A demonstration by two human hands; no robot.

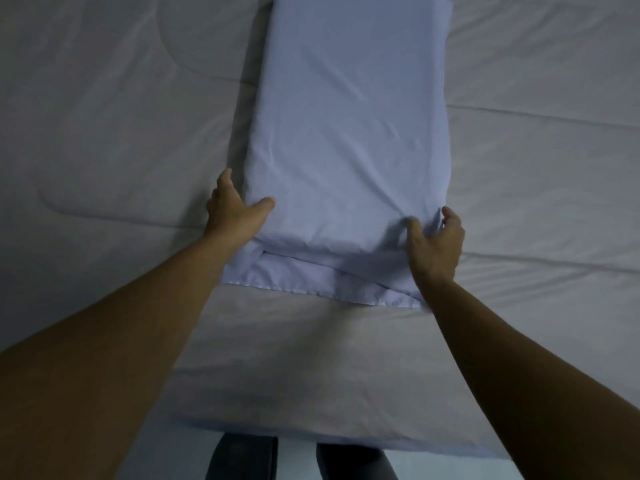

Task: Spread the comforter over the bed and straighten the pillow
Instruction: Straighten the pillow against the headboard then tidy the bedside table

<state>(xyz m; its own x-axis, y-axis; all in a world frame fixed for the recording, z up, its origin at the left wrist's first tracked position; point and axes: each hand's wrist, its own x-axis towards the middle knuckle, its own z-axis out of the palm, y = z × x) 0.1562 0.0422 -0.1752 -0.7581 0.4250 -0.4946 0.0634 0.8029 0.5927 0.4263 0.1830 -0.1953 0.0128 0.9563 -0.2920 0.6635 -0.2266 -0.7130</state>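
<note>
Two bare forearms reach in from the bottom corners, above dark trouser legs [242, 457] standing at the edge of the bed [450, 448]. The pale comforter [104, 116] lies spread over the bed with quilted seams and light creases. On it rests the light blue pillow [349, 126], running lengthwise away from the camera, its loose case flap at the near end. The left hand [233, 211] cups the pillow's near left corner, thumb pressed on top. The right hand [437, 242] pinches a bunch of pillowcase fabric at the near right corner.
</note>
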